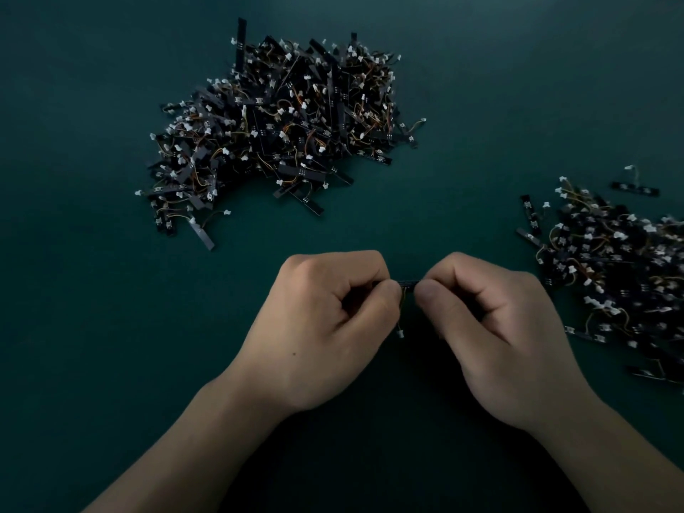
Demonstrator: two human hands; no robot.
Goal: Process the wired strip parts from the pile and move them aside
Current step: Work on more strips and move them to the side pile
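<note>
The dark teal desk carries everything here. Toward its far edge, a little left of the middle, lies the large heap of black wired strip parts — flat black strips tangled with orange and yellow wires and small white plugs. A few strips stick out of it at the far side and at its near left corner. Against the desk's right edge lies a smaller, flatter heap of the same wired strips, with several single pieces loose around its far side. It is well apart from the large heap.

Nearer the desk's near edge, about the middle, the two bare hands meet. The left hand is curled tight, with thumb and forefinger pinching one end of a thin black strip. The right hand is curled the same way and pinches the other end, so only a short stretch of the strip shows between the thumbs. It is held level, between the two heaps.

From the strip a thin wire hangs toward the near edge, ending in a small white connector.

White marks on some strips in the large heap are too small to read.
</note>
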